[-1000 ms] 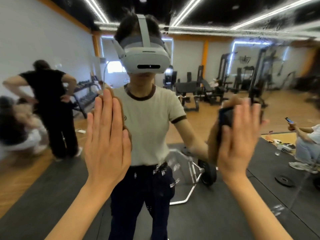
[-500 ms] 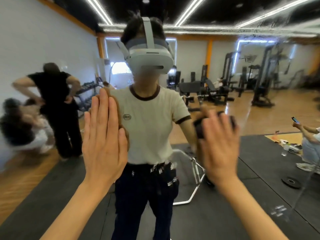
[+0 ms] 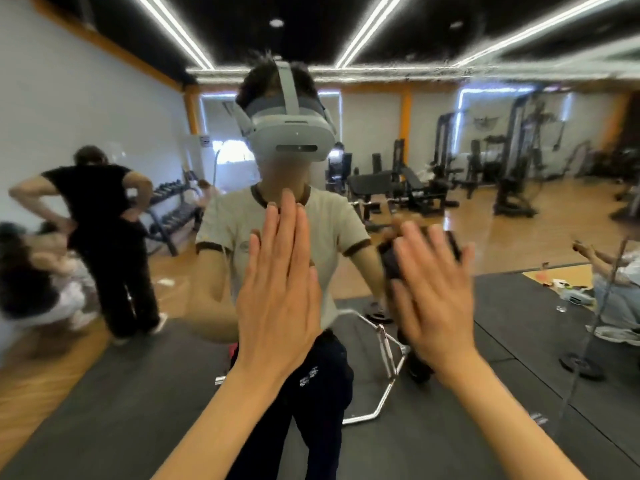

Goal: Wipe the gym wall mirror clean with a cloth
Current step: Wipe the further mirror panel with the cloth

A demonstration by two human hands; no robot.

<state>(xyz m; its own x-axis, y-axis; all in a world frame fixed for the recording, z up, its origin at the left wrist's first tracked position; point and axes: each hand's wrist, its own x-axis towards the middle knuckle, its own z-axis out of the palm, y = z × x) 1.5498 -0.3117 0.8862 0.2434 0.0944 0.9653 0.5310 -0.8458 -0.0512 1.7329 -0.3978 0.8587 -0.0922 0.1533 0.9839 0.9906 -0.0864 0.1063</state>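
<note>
I note the right hand [image 3: 433, 289], fingers spread flat on the dark cloth [image 3: 391, 261] against the mirror [image 3: 104, 98], has swept left toward the flat, braced left hand [image 3: 277, 296], so wiping is underway, the pass near its inner limit.

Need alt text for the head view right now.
Right hand presses a dark cloth flat against the gym wall mirror; left hand rests open-palmed on the glass beside it. The mirror reflects the headset-wearing person and weight machines.

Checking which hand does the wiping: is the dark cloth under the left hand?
No, the dark cloth sits under the right hand, while the left hand lies flat and bare against the wall mirror.
</note>
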